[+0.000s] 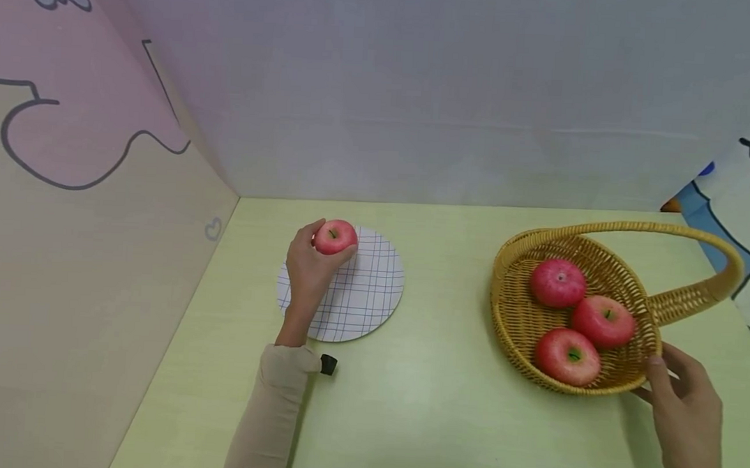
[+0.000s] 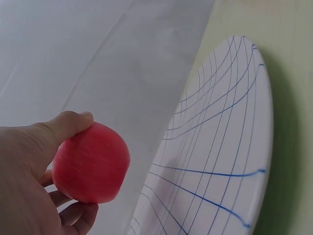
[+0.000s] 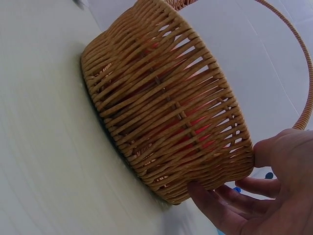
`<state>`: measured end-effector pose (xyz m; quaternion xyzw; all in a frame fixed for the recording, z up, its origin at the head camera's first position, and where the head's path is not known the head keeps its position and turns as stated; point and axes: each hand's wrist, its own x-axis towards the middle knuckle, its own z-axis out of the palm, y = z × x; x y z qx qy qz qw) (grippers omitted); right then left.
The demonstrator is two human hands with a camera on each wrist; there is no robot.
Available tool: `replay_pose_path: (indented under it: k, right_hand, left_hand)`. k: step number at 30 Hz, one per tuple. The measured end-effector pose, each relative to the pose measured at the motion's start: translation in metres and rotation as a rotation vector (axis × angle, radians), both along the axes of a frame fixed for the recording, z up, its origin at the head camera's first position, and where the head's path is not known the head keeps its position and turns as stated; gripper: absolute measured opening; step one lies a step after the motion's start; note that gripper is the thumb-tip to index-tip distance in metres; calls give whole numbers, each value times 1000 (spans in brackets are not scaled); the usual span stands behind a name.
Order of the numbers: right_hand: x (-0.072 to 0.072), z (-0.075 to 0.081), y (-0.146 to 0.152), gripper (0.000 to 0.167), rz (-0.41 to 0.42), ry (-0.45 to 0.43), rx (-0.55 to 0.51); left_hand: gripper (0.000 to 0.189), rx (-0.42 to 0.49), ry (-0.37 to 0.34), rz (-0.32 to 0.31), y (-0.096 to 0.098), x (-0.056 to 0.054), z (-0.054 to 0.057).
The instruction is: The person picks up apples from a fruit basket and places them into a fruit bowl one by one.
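In the head view my left hand [image 1: 314, 263] grips a red apple [image 1: 336, 237] over the far left part of a round white plate [image 1: 366, 289] with a blue grid pattern. The left wrist view has the apple [image 2: 91, 163] between thumb and curled fingers, held above the plate's surface [image 2: 210, 142]. At the right, a woven basket [image 1: 503, 316] with a tall arched handle holds three more apples [image 1: 604, 322]. My right hand [image 1: 688, 408] holds the basket's near right rim, thumb on top and fingers below. Up close, the fingers press against the woven wall [image 3: 166, 112].
The pale yellow-green table [image 1: 443, 404] meets a light back wall [image 1: 443, 111]. A side panel with cartoon drawings [image 1: 91, 249] borders the left, another [image 1: 747, 208] the right. The basket handle [image 1: 683, 230] arches toward the right edge.
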<state>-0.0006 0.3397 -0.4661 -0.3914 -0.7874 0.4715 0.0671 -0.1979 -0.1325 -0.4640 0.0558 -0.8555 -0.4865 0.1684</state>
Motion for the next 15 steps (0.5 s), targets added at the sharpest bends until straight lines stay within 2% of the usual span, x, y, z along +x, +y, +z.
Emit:
replay_pose_path:
  k: [10,15]
  right_hand:
    - [2,-2,2,52,2,31,-9]
    - [3,-2,2,52,-2,57,-23]
  left_hand:
    - [73,12,-72,28,-7,-10,-15]
    - [74,30,-66,28,-12,-12,-20]
